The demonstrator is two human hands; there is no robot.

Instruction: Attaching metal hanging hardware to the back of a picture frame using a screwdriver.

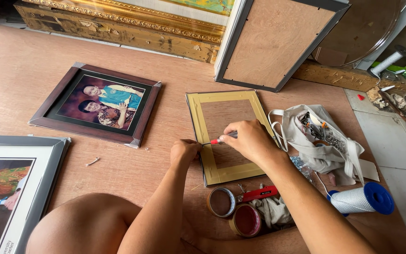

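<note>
Hands (222, 143) on face-down frame back (226, 136), yellow-taped edges, brown centre

A picture-framing workshop, its work done on a brown wooden floor (19, 66). At twelve o'clock, ornate gilded carved frames (118, 21) lean against the wall beside a grey-edged frame showing its plywood back (273, 42). At ten o'clock lies a dark brown wooden frame holding a portrait photograph (97, 104); at eight o'clock, a grey-framed matted picture (12, 183). Centre, a small frame back bordered in yellow tape (226, 134). At five o'clock sit two rolls of brown tape (233, 211), a blue-capped spool of white string (363, 198) and a cream cloth bag of hardware (318, 141).
</note>
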